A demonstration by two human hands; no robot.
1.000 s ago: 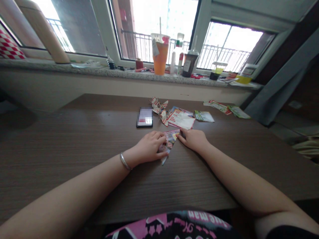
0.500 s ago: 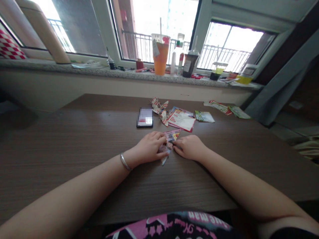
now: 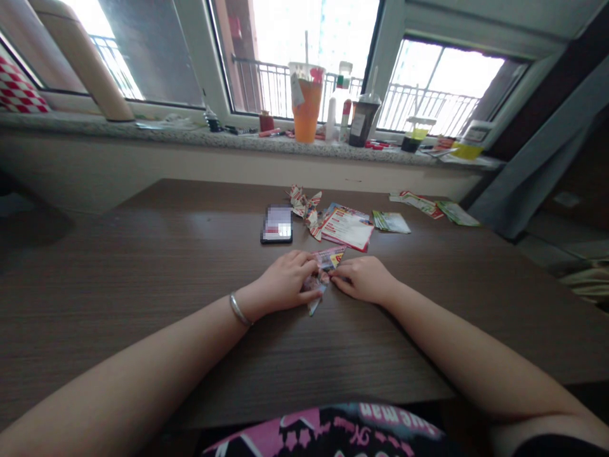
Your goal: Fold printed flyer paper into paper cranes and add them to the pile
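Head view: a folded paper [image 3: 330,258], printed in pink and yellow, is pinned to the near middle of a table [image 3: 143,266] between both hands. The left hand [image 3: 285,282] is curled over its left edge and pressed down, apparently so that the paper is kept from sliding. The right hand [image 3: 364,280] is brought in from the other side, its fingertips [image 3: 337,276] set against the paper's right edge. Whether that edge is pinched or only pressed cannot be told. The paper's middle is hidden by the fingers, so its folds cannot be made out; only its upper corner and lower tip are exposed. A bangle [image 3: 240,309] is worn on the left wrist. Beyond the hands, a phone [image 3: 276,225], its screen blurred out, lies beside a paper crane [image 3: 305,211] and a flyer [image 3: 347,229], all within easy reach. A cup [image 3: 306,108] stands on the sill [image 3: 143,125].
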